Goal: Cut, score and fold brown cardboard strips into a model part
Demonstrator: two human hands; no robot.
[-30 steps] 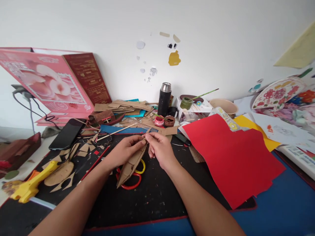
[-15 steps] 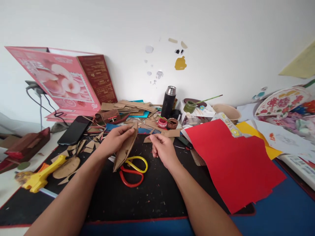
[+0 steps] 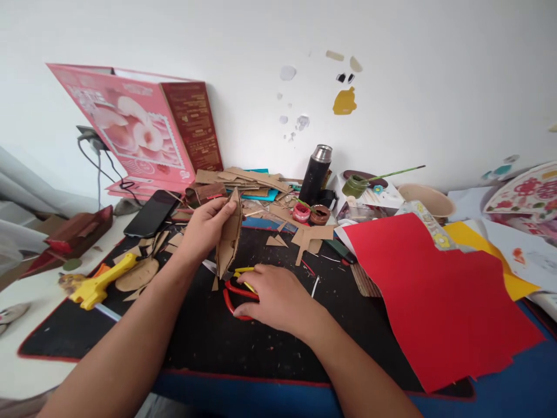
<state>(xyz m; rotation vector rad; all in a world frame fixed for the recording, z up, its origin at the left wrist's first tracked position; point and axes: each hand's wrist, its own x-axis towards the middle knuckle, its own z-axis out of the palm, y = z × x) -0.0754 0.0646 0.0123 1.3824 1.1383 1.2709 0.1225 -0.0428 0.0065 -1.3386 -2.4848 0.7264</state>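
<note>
My left hand (image 3: 203, 227) grips a folded brown cardboard piece (image 3: 229, 244) by its upper end, thumb on one face, and holds it tilted above the black mat (image 3: 204, 342). Beneath its lower tip lie scissors (image 3: 229, 303) with one red and one yellow handle loop. My right hand (image 3: 278, 295) is on these handles, its fingers curled over the yellow loop and its thumb at the red one. The scissor blades are mostly hidden behind the cardboard.
On the left are a yellow glue gun (image 3: 93, 287) and a black phone (image 3: 152, 213). Cardboard scraps (image 3: 311, 235), paint jars (image 3: 319, 214) and a black flask (image 3: 315, 177) stand or lie behind. Red paper (image 3: 426, 302) covers the right side.
My right hand has moved down and left from beside the cardboard onto the scissor handles. A cut cardboard scrap now lies on the mat near the paint jars. The view has shifted left.
</note>
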